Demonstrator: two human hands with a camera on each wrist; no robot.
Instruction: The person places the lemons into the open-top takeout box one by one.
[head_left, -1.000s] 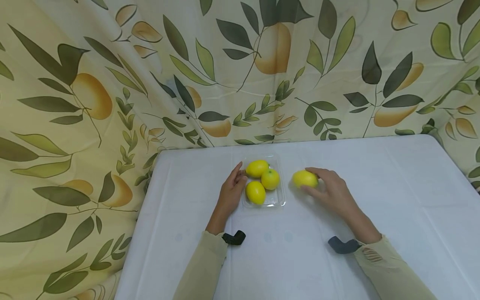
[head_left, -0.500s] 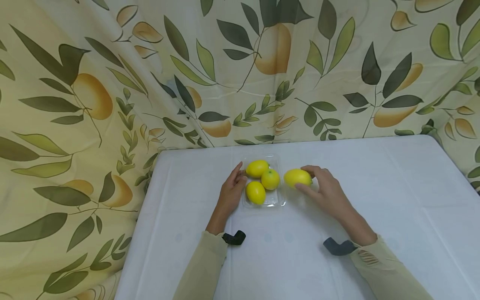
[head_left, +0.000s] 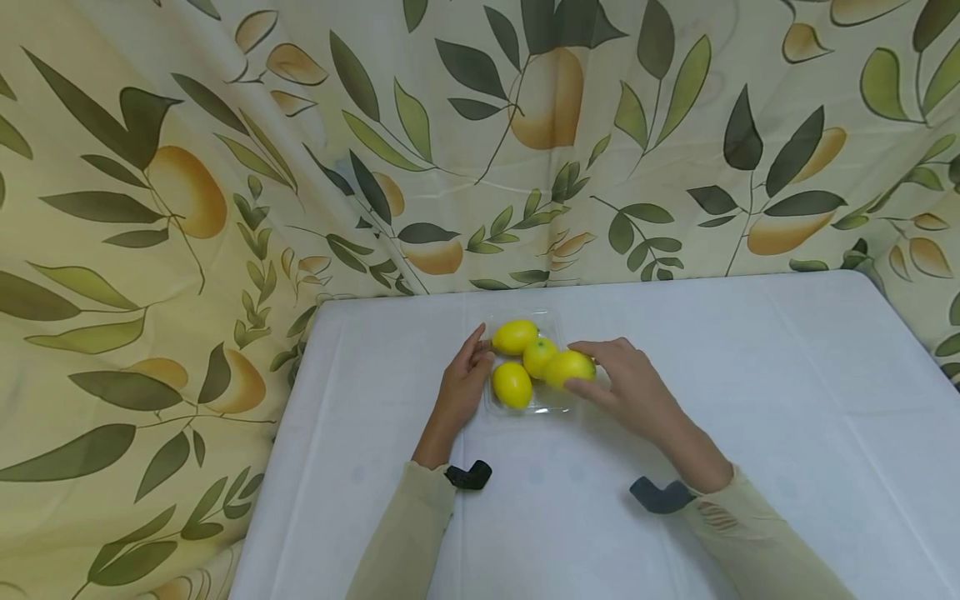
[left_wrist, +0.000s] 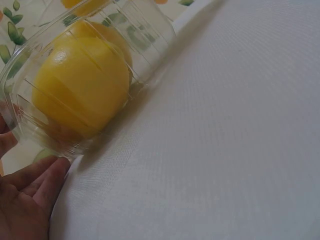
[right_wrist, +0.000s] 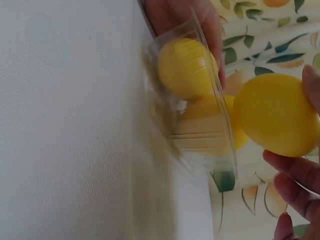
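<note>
My right hand [head_left: 633,383] pinches a yellow lemon [head_left: 570,369] between thumb and fingers. It holds the lemon above the right side of a clear plastic container [head_left: 551,406]. In the right wrist view that held lemon [right_wrist: 277,115] is up past the container's rim. Three more lemons lie in the container: one at the back [head_left: 514,337], one in the middle [head_left: 539,357], partly covered by the held one, and one at the front left [head_left: 512,385]. My left hand [head_left: 463,383] rests against the container's left side, its fingers fairly straight. Its fingertips [left_wrist: 59,165] touch the container's edge in the left wrist view.
A white cloth covers the table [head_left: 787,375]. Behind it and at the left hangs a curtain [head_left: 465,192] printed with leaves and fruit. Dark straps with small blocks [head_left: 468,476] sit at both wrists.
My right hand has carried the lemon leftward, from beside the container to over its right side. The left hand and the three lemons in the container have stayed put.
</note>
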